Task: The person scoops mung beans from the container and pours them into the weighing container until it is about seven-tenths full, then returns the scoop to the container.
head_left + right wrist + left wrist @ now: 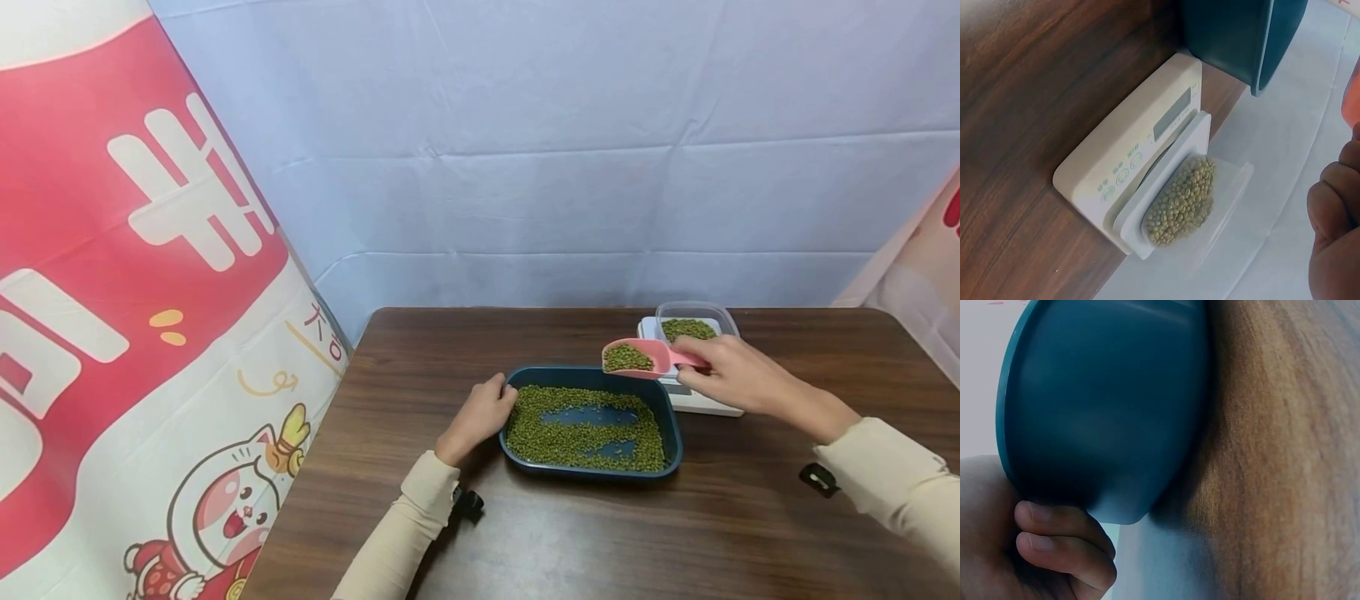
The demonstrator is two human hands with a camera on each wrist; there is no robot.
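Note:
My right hand (731, 373) grips the handle of a pink scoop (660, 357) with green mung beans (628, 358) in its bowl. The scoop is held above the far right corner of a dark blue tray (592, 476), close to the scale. More beans lie spread in the tray, with bare streaks of its floor showing. At the tray's left end, my left hand (480, 414) holds the rim; in the left wrist view its curled fingers (1063, 540) show beside the tray wall. A clear plastic container (1225, 194) holding beans sits on a white kitchen scale (1129, 134).
The scale stands just right of the tray on a brown wooden table (420, 358). Behind the table hangs a pale cloth (540, 200). A red and white printed banner (112, 250) hangs at the left. Black wrist straps show below both sleeves.

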